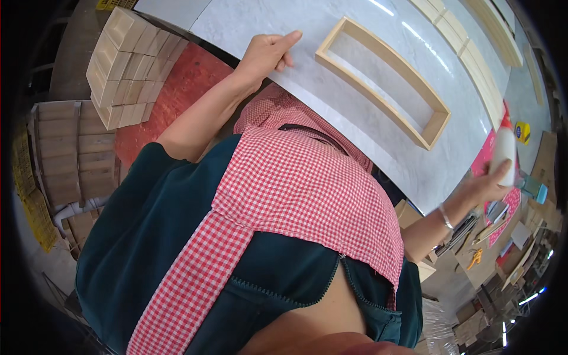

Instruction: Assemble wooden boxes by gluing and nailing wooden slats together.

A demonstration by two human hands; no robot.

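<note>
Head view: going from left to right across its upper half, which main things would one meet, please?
Stacked wooden boxes, left hand, rectangular wooden frame, white bottle, small yellow container.

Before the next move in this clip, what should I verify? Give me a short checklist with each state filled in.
1. Right hand gripping the white bottle: ok, fingers closed around its lower part.
2. Bottle's red tip open: cannot tell, too small and blurred.
3. Wooden frame resting on the tabletop: ok.
4. Left hand on the frame: not ok, it is apart, to the frame's left.
5. Frame's corner joints tight: cannot tell at this size.
6. Wooden strips apart from the frame: ok.
</note>
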